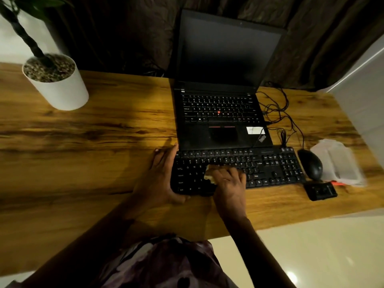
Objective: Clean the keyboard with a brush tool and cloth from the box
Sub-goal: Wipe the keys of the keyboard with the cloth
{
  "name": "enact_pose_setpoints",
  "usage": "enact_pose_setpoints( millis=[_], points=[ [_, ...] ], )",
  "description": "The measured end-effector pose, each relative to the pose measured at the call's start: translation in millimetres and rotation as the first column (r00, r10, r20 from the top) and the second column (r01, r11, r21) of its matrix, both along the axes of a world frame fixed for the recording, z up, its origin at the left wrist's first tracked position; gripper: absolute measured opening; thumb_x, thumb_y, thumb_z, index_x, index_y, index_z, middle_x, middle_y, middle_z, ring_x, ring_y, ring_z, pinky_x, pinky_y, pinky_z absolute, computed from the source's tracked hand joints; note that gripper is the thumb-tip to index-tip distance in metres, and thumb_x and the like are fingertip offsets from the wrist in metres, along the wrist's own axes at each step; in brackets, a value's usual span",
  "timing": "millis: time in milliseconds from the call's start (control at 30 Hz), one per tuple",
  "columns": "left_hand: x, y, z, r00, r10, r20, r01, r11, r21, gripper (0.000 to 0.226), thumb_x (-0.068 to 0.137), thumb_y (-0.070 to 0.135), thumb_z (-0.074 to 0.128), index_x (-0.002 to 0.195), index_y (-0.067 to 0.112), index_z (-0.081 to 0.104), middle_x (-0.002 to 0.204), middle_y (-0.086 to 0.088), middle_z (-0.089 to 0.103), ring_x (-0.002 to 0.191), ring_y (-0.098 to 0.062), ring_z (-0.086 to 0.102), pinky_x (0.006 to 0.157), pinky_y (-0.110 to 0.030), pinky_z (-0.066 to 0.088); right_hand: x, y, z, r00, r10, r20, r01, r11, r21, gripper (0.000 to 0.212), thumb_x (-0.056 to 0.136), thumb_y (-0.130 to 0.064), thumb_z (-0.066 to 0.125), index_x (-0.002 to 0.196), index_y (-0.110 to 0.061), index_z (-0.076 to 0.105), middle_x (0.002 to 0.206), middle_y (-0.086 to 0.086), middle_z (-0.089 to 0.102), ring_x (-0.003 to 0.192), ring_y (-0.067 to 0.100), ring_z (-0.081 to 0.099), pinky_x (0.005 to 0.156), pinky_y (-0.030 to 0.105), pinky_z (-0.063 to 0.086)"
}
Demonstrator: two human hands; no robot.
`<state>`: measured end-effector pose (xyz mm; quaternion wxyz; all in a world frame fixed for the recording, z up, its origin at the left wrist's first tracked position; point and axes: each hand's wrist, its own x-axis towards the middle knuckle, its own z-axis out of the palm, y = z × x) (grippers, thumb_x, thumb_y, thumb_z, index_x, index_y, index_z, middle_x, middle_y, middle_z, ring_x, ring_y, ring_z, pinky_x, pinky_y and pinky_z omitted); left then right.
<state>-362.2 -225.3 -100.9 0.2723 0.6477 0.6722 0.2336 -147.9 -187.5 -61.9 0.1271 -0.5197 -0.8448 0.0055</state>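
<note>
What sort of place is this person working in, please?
Probably a home or small office workstation: an open ThinkPad laptop sits on a wooden desk, with a black keyboard, a mouse and a potted plant. The left hand grips the keyboard while the right hand presses a cloth on it.

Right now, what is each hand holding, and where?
The right hand grips a bunched cloth against the keyboard; the left hand grips the keyboard's left end.

Home office corner: wooden desk (83,142), laptop (222,80), potted plant (56,84), curtain (124,28).
</note>
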Motion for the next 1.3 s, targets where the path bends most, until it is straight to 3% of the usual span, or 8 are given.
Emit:
enact_pose_setpoints(
  millis=[100, 333, 567, 700, 800, 933, 1167, 1300],
  points=[
    [1, -1, 1, 1.0, 0.001, -0.004, -0.001, 1.0, 0.029, 0.15, 0.041, 0.076, 0.076, 0.156, 0.025, -0.005, 0.161, -0.003, 0.021, 0.15, -0.026, 0.009, 0.121, -0.052, 0.017, 4, 5, -1, 0.998, 0.052, 0.038, -0.052, 0.999, 0.015, 0.055, 0.063, 0.009, 0.061, 0.104, -0.028, 0.068, 0.109, -0.008, 0.07, 0.102, 0.023, 0.058, 0.085, 0.039, 0.034],
    [0, -2, 3, 0.999, -0.016, -0.04, 0.02, 0.995, 0.099, 0.147, 0.048, 0.076, 0.078, 0.157, 0.017, -0.001, 0.161, -0.006, 0.022, 0.149, -0.024, 0.009, 0.123, -0.05, 0.009, 29, 21, 0, 0.974, -0.228, -0.009, 0.228, 0.973, 0.027, 0.05, 0.075, 0.006, 0.06, 0.109, -0.03, 0.068, 0.106, -0.004, 0.072, 0.099, 0.024, 0.055, 0.079, 0.04, 0.037],
    [1, -4, 9, 0.998, -0.012, -0.055, 0.017, 0.995, 0.099, 0.146, 0.049, 0.071, 0.083, 0.157, 0.015, 0.003, 0.16, -0.007, 0.021, 0.145, -0.018, 0.007, 0.121, -0.046, 0.009, 29, 16, -3, 0.996, -0.049, 0.081, 0.042, 0.995, 0.087, 0.048, 0.074, -0.018, 0.033, 0.104, -0.026, 0.069, 0.101, -0.003, 0.072, 0.096, 0.024, 0.054, 0.079, 0.037, 0.033],
    [1, -4, 9, 0.999, -0.007, -0.052, 0.013, 0.995, 0.099, 0.145, 0.049, 0.072, 0.082, 0.157, 0.016, 0.003, 0.16, -0.006, 0.022, 0.146, -0.019, 0.009, 0.122, -0.05, 0.013, 61, 36, -4, 0.965, -0.261, 0.012, 0.26, 0.962, 0.084, 0.047, 0.075, 0.001, 0.062, 0.11, -0.029, 0.069, 0.107, -0.001, 0.073, 0.096, 0.026, 0.055, 0.079, 0.04, 0.036],
    [1, -4, 9, 0.999, -0.003, -0.049, 0.008, 0.996, 0.09, 0.146, 0.048, 0.073, 0.081, 0.157, 0.018, 0.002, 0.159, -0.006, 0.022, 0.146, -0.02, 0.009, 0.122, -0.047, 0.011, 59, 34, -4, 0.959, -0.282, -0.02, 0.282, 0.955, 0.086, 0.048, 0.076, 0.005, 0.054, 0.11, -0.027, 0.068, 0.105, 0.001, 0.073, 0.093, 0.027, 0.056, 0.078, 0.041, 0.037],
    [1, -3, 9, 0.999, -0.007, -0.042, 0.01, 0.997, 0.082, 0.147, 0.047, 0.072, 0.082, 0.157, 0.018, 0.0, 0.159, -0.005, 0.023, 0.148, -0.023, 0.013, 0.122, -0.05, 0.015, 49, 22, -2, 0.992, -0.099, 0.074, 0.093, 0.992, 0.08, 0.037, 0.077, -0.016, 0.055, 0.11, -0.025, 0.069, 0.106, -0.001, 0.072, 0.097, 0.027, 0.057, 0.079, 0.041, 0.036],
    [1, -3, 4, 0.999, 0.0, -0.041, 0.002, 0.998, 0.066, 0.148, 0.047, 0.076, 0.081, 0.157, 0.021, -0.001, 0.161, -0.004, 0.019, 0.148, -0.023, 0.01, 0.121, -0.047, 0.013, 95, 48, -4, 0.918, -0.394, -0.04, 0.396, 0.914, 0.082, 0.05, 0.076, 0.007, 0.066, 0.115, -0.023, 0.067, 0.11, 0.006, 0.072, 0.101, 0.03, 0.053, 0.081, 0.041, 0.036],
    [0, -2, 1, 1.0, 0.004, -0.03, -0.002, 0.998, 0.065, 0.148, 0.047, 0.081, 0.076, 0.157, 0.024, -0.005, 0.162, -0.003, 0.019, 0.15, -0.025, 0.01, 0.122, -0.049, 0.014, 92, 45, -7, 0.948, -0.318, -0.027, 0.319, 0.944, 0.082, 0.049, 0.075, 0.002, 0.073, 0.115, -0.026, 0.066, 0.107, 0.002, 0.071, 0.099, 0.027, 0.052, 0.079, 0.039, 0.035]
  ],
)
